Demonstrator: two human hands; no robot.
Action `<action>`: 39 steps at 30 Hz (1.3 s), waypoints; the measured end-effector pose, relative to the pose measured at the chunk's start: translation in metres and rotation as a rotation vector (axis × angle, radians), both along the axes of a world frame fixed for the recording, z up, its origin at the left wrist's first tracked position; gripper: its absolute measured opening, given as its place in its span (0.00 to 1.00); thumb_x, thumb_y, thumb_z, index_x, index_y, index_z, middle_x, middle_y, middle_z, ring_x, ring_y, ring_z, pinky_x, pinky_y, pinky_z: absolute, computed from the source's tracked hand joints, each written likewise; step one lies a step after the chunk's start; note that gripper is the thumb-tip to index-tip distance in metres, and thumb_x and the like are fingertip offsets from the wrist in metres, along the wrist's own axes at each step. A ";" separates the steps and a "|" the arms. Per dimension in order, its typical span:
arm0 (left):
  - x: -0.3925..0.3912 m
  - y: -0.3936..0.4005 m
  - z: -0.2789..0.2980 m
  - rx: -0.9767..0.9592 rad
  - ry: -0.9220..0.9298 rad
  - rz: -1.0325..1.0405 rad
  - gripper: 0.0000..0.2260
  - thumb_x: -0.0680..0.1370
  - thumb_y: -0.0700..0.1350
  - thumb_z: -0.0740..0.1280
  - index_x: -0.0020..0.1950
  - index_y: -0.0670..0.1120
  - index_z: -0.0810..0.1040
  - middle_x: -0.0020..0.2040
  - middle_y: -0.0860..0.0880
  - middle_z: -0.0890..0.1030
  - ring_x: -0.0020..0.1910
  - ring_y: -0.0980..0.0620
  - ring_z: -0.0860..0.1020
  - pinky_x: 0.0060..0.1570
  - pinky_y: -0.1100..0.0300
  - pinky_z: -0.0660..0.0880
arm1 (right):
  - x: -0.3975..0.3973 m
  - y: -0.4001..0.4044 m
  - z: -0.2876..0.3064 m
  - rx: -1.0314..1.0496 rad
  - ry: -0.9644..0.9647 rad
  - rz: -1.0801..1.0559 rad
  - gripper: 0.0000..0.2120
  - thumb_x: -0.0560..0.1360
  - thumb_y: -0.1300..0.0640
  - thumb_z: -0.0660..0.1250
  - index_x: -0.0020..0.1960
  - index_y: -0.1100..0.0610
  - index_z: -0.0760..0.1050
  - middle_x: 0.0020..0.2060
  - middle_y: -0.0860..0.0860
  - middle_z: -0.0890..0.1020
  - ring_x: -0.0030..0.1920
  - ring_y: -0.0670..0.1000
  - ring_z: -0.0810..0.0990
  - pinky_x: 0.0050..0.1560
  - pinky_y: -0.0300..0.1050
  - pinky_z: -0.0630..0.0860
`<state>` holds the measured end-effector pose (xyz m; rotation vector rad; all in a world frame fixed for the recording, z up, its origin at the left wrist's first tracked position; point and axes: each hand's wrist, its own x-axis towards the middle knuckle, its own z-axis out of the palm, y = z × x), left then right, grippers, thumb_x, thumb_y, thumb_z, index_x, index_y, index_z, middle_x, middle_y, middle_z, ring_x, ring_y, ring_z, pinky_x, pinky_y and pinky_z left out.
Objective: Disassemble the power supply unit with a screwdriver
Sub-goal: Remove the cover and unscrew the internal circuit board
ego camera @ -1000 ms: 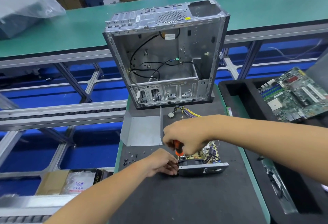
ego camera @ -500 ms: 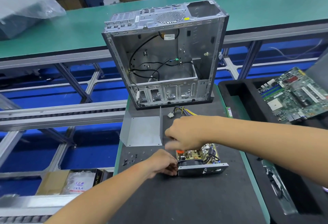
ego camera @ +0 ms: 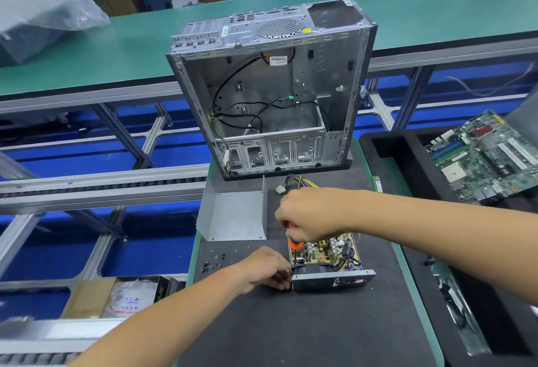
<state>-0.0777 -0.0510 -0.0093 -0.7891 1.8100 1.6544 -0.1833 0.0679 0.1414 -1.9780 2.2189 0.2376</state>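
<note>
— Power supply unit [ego camera: 329, 262], where is it?
— On the dark mat [ego camera: 291, 323], at 6 o'clock from the open computer case [ego camera: 270, 90]. At the unit's 9 o'clock, the left hand [ego camera: 266, 269] grips its left end with curled fingers; loose screws [ego camera: 215, 259] lie further left.
— And the right hand [ego camera: 308, 215]?
— At 12 o'clock over the board, clenched around an orange-handled screwdriver [ego camera: 294, 246], tip down. At 2 o'clock, a motherboard [ego camera: 483, 157].

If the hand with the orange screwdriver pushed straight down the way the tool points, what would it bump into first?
Probably the circuit board inside the open power supply unit. The right hand aims the screwdriver down at its left edge, by the left hand. The tip is hidden, so the exact spot is unclear.
</note>
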 end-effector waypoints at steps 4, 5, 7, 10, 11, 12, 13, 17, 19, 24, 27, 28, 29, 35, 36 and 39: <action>0.001 0.002 0.001 -0.001 0.011 0.001 0.06 0.77 0.34 0.61 0.43 0.40 0.76 0.33 0.44 0.80 0.33 0.47 0.80 0.34 0.60 0.79 | 0.000 -0.001 0.001 0.025 0.018 0.007 0.10 0.75 0.56 0.61 0.48 0.61 0.78 0.45 0.58 0.81 0.44 0.57 0.76 0.33 0.45 0.51; 0.001 0.001 0.002 0.004 0.012 0.000 0.06 0.77 0.34 0.61 0.43 0.40 0.76 0.32 0.44 0.80 0.32 0.47 0.80 0.34 0.61 0.79 | 0.000 -0.001 0.001 0.035 0.019 0.004 0.10 0.75 0.56 0.61 0.47 0.61 0.77 0.45 0.58 0.80 0.42 0.56 0.75 0.32 0.46 0.51; 0.001 0.000 0.003 0.008 0.013 -0.007 0.06 0.77 0.34 0.62 0.43 0.40 0.76 0.31 0.45 0.81 0.31 0.48 0.80 0.33 0.61 0.78 | 0.002 -0.002 0.002 0.054 0.004 0.002 0.09 0.74 0.56 0.62 0.46 0.61 0.77 0.44 0.58 0.80 0.40 0.55 0.72 0.28 0.42 0.53; 0.001 0.001 0.003 -0.001 0.014 -0.010 0.05 0.77 0.34 0.62 0.44 0.40 0.76 0.31 0.46 0.80 0.32 0.48 0.80 0.33 0.61 0.78 | 0.006 -0.002 0.003 0.080 -0.035 -0.005 0.09 0.74 0.56 0.62 0.47 0.62 0.77 0.45 0.58 0.79 0.42 0.57 0.76 0.36 0.48 0.71; 0.001 0.002 0.003 -0.007 0.015 -0.008 0.05 0.77 0.34 0.61 0.44 0.40 0.76 0.30 0.46 0.80 0.32 0.48 0.80 0.33 0.61 0.78 | 0.008 -0.002 0.003 0.089 -0.036 0.000 0.10 0.74 0.56 0.63 0.47 0.62 0.77 0.45 0.58 0.79 0.43 0.58 0.77 0.41 0.50 0.75; 0.001 0.002 0.003 -0.014 0.017 -0.009 0.06 0.77 0.34 0.61 0.43 0.40 0.76 0.30 0.46 0.80 0.32 0.48 0.80 0.33 0.61 0.78 | 0.009 -0.001 0.003 0.099 -0.031 0.010 0.10 0.73 0.56 0.63 0.47 0.62 0.77 0.45 0.58 0.79 0.43 0.59 0.78 0.43 0.52 0.77; 0.001 0.003 0.002 -0.023 0.020 -0.012 0.06 0.77 0.34 0.61 0.43 0.40 0.76 0.29 0.47 0.80 0.32 0.48 0.80 0.33 0.61 0.78 | 0.010 -0.001 0.003 0.108 -0.024 0.024 0.10 0.73 0.57 0.63 0.47 0.63 0.78 0.45 0.59 0.79 0.43 0.59 0.78 0.44 0.52 0.77; 0.002 0.006 0.001 -0.064 0.026 -0.026 0.07 0.76 0.34 0.61 0.41 0.41 0.76 0.30 0.45 0.79 0.32 0.49 0.80 0.34 0.62 0.78 | 0.011 -0.001 0.002 0.142 -0.039 0.079 0.08 0.71 0.59 0.64 0.46 0.61 0.78 0.44 0.58 0.79 0.44 0.60 0.78 0.43 0.52 0.78; 0.002 0.006 0.001 -0.073 0.030 -0.020 0.07 0.76 0.34 0.61 0.41 0.40 0.76 0.30 0.44 0.79 0.32 0.49 0.79 0.34 0.62 0.78 | 0.009 -0.002 0.002 0.153 -0.057 0.071 0.08 0.70 0.58 0.65 0.46 0.61 0.78 0.44 0.57 0.79 0.44 0.60 0.78 0.42 0.52 0.77; 0.003 0.008 0.001 -0.084 0.044 -0.018 0.08 0.75 0.32 0.62 0.39 0.41 0.76 0.31 0.44 0.79 0.31 0.50 0.79 0.33 0.63 0.78 | 0.009 -0.003 0.000 0.149 -0.056 0.040 0.09 0.68 0.58 0.66 0.45 0.61 0.78 0.43 0.57 0.79 0.41 0.59 0.78 0.37 0.49 0.74; 0.004 0.008 0.001 -0.085 0.039 -0.017 0.08 0.76 0.33 0.61 0.39 0.41 0.76 0.31 0.44 0.79 0.31 0.50 0.79 0.33 0.62 0.77 | 0.008 -0.004 -0.001 0.146 -0.037 0.038 0.09 0.67 0.58 0.66 0.45 0.61 0.78 0.42 0.58 0.79 0.41 0.59 0.78 0.36 0.48 0.73; 0.004 0.008 0.001 -0.087 0.038 -0.017 0.08 0.76 0.33 0.61 0.39 0.40 0.77 0.31 0.44 0.79 0.31 0.50 0.79 0.32 0.63 0.77 | 0.008 -0.004 -0.001 0.149 -0.030 0.040 0.09 0.67 0.58 0.66 0.44 0.61 0.78 0.42 0.58 0.79 0.40 0.59 0.78 0.34 0.47 0.71; 0.004 0.007 0.001 -0.088 0.038 -0.017 0.08 0.76 0.33 0.61 0.40 0.40 0.77 0.31 0.44 0.79 0.30 0.50 0.79 0.32 0.63 0.77 | 0.009 -0.005 -0.002 0.155 -0.031 0.037 0.09 0.67 0.58 0.65 0.44 0.62 0.78 0.42 0.58 0.79 0.40 0.59 0.78 0.33 0.46 0.69; 0.003 0.008 0.002 -0.084 0.034 -0.011 0.07 0.77 0.34 0.62 0.41 0.39 0.77 0.31 0.44 0.80 0.30 0.50 0.79 0.32 0.62 0.78 | 0.008 -0.005 0.001 0.159 -0.103 0.024 0.09 0.68 0.56 0.68 0.46 0.59 0.79 0.43 0.57 0.79 0.41 0.58 0.77 0.37 0.48 0.75; 0.003 0.008 0.002 -0.082 0.032 -0.009 0.07 0.77 0.34 0.62 0.41 0.39 0.77 0.30 0.44 0.80 0.30 0.50 0.79 0.32 0.62 0.78 | 0.009 -0.006 0.002 0.161 -0.106 0.032 0.10 0.68 0.55 0.69 0.46 0.59 0.79 0.43 0.57 0.79 0.42 0.59 0.78 0.39 0.49 0.77; 0.002 0.007 0.002 -0.081 0.027 -0.011 0.08 0.77 0.34 0.62 0.40 0.40 0.77 0.29 0.45 0.80 0.29 0.50 0.79 0.32 0.62 0.78 | 0.011 -0.008 0.003 0.181 -0.087 0.042 0.10 0.69 0.54 0.69 0.45 0.60 0.78 0.43 0.57 0.79 0.42 0.60 0.78 0.41 0.51 0.78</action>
